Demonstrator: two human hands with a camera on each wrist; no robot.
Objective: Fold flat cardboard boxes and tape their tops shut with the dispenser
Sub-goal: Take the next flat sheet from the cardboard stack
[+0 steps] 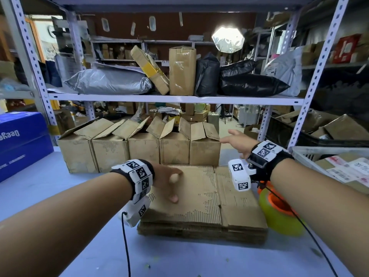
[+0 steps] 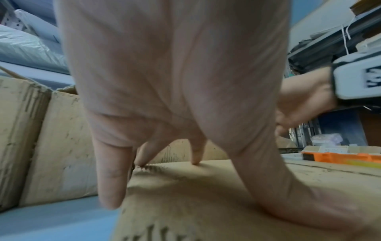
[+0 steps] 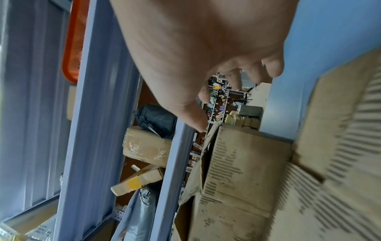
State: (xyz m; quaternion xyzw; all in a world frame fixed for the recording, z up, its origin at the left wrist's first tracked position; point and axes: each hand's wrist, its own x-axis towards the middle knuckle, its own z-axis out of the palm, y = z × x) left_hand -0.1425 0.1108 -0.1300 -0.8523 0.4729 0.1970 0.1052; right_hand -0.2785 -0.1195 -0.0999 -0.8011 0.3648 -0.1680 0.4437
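On the flat cardboard stack point(image 1: 201, 198), left hand point(image 1: 166, 179) with fingers spread; right hand point(image 1: 238, 142) open, empty.

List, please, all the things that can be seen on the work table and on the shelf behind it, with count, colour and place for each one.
flat cardboard stack: one stack, brown, centre of table.
folded boxes: five, brown, in a row behind the stack, top flaps open.
tape roll: one, yellow on an orange dispenser, right of the stack.
blue carton: one, far left.
crate of parcels: one, pale, far right.
shelf parcels: two brown boxes, grey bags, black bags, on the shelf above the row.
left hand: fingertips rest on the stack.
right hand: fingers loose, beside the rightmost box, holds nothing.
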